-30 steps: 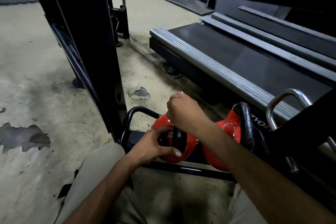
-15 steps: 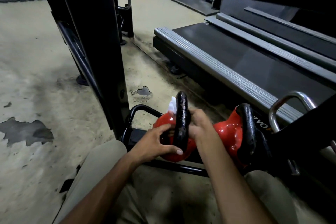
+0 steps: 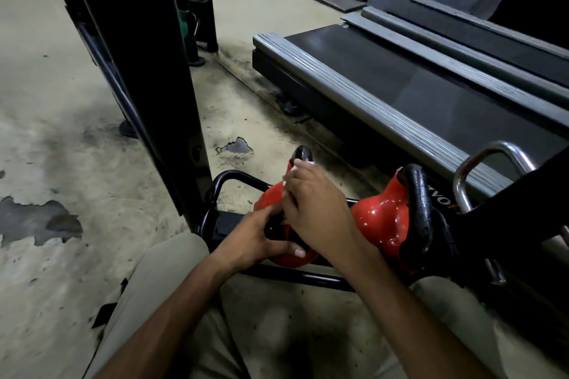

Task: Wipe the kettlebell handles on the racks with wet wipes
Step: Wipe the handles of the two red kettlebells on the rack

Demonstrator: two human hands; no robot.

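Two red kettlebells with black handles sit on the low black rack. My left hand grips the body of the left kettlebell. My right hand is wrapped over that kettlebell's black handle, pressing a white wet wipe against it; only the handle's top pokes out above my fingers. The second red kettlebell stands just to the right, its black handle untouched.
A black rack upright rises at the left. A treadmill deck runs along the right behind the rack. A chrome handle shows at the right, a green weight far back. My knees are on the worn floor.
My right hand came down from the handle's top, then slid back up over it with the wipe. My left hand kept its hold on the kettlebell body.
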